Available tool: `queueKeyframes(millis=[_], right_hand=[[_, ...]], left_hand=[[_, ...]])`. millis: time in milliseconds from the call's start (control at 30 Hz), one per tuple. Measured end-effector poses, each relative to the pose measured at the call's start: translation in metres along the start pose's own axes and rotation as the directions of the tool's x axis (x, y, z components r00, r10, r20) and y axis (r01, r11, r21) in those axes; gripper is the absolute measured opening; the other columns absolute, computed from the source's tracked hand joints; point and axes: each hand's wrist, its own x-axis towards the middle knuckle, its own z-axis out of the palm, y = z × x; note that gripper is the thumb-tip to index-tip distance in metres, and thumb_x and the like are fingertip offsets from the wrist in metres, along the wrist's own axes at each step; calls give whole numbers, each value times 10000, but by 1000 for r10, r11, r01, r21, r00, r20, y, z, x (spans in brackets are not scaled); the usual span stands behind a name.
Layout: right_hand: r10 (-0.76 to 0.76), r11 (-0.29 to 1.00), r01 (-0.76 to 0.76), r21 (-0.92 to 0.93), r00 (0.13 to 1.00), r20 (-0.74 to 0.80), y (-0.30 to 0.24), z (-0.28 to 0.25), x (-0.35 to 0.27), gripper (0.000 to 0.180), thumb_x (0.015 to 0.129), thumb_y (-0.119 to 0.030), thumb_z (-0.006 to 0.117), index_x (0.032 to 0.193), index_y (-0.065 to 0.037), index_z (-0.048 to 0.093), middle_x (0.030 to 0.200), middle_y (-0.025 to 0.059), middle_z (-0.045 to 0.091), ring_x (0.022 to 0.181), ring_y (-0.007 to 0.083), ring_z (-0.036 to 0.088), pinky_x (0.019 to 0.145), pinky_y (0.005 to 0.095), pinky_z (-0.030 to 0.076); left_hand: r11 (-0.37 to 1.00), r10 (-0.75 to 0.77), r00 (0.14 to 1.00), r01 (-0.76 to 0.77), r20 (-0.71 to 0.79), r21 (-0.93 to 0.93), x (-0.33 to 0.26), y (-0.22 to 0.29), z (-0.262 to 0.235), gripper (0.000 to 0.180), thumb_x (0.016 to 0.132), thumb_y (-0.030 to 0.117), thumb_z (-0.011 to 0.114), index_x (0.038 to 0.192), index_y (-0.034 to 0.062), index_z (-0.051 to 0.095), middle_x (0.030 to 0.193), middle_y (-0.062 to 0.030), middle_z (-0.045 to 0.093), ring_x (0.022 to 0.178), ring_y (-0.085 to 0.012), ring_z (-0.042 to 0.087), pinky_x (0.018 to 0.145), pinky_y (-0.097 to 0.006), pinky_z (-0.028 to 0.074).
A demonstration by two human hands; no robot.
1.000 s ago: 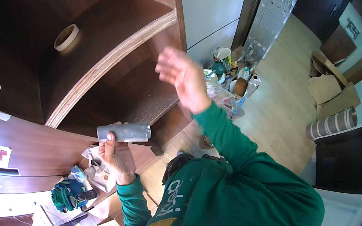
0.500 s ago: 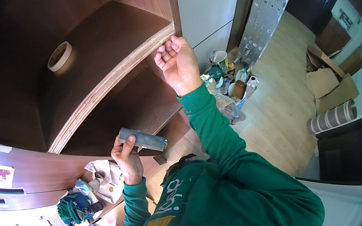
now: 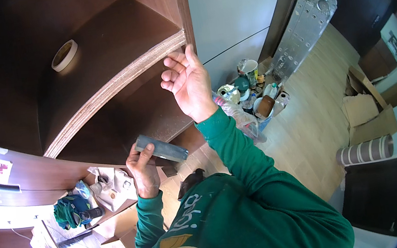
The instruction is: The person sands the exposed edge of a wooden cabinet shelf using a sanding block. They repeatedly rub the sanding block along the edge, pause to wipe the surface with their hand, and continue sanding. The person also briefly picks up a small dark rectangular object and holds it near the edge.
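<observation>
My left hand [image 3: 143,171] grips a grey, flat-sided block [image 3: 161,148], which looks like a sanding block, thumb on top, below the curved shelf. My right hand [image 3: 187,82] is raised palm up, fingers loosely curled and apart, with nothing in it. Its fingertips are just under the right end of the shelf's raw, layered front edge [image 3: 117,87]; whether they touch it I cannot tell. The dark brown shelf [image 3: 96,47] curves from lower left to upper right. On it lies a roll of pale tape [image 3: 64,55].
An upright brown panel [image 3: 183,9] bounds the shelf on the right. Cans, bottles and bags crowd a tub [image 3: 266,111] on the wooden floor beside a folded metal ladder [image 3: 302,33]. Torn cardboard [image 3: 370,115] and a striped roll [image 3: 365,151] lie far right. A bag [image 3: 71,211] sits lower left.
My right hand has come slightly down and left, its fingers spreading a little away from the shelf edge. My left hand still holds the block; the view has shifted slightly.
</observation>
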Motion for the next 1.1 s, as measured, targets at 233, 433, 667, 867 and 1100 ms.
queueKeyframes(millis=[233, 433, 667, 867, 1100], right_hand=[[-90, 994, 82, 70, 990, 113, 5, -3, 24, 385, 988, -425, 662, 1129, -72, 599, 1022, 64, 649, 986, 218, 659, 910, 387, 576], [-55, 996, 47, 81, 993, 103, 5, -7, 13, 248, 1021, -222, 642, 1175, -30, 621, 1144, 96, 678, 1069, 235, 665, 972, 395, 552], [39, 996, -31, 83, 995, -96, -16, 14, 6, 200, 982, -284, 703, 1022, -101, 635, 964, 11, 659, 882, 155, 663, 798, 335, 568], [11, 999, -24, -48, 969, -248, -19, 31, 2, 154, 974, -231, 666, 960, -93, 597, 902, 8, 604, 762, 150, 625, 696, 346, 569], [-116, 982, 69, -176, 955, -274, -14, 37, 2, 148, 956, -203, 624, 942, -66, 568, 882, 26, 567, 680, 145, 576, 631, 315, 516]], left_hand=[[1000, 14, 995, -16, -100, -13, -45, -20, 25, 226, 897, 101, 690, 1076, -32, 659, 997, -156, 706, 947, -301, 690, 931, -440, 524], [1000, 14, 976, -15, -218, -4, -77, -23, 30, 221, 902, 127, 700, 1061, -23, 672, 995, -169, 722, 936, -289, 695, 932, -436, 531], [993, 94, 945, -111, -314, -40, -97, -20, 35, 144, 886, 78, 706, 1002, -7, 696, 963, -126, 730, 877, -208, 685, 881, -360, 545], [998, 56, 945, -48, -321, 32, -101, -26, 42, 238, 898, 126, 690, 1053, -49, 644, 973, -129, 702, 907, -240, 682, 882, -383, 535], [999, 35, 949, -23, -313, 44, -95, -31, 48, 210, 915, 131, 676, 1025, -48, 668, 1006, -152, 716, 941, -254, 690, 929, -400, 538]])
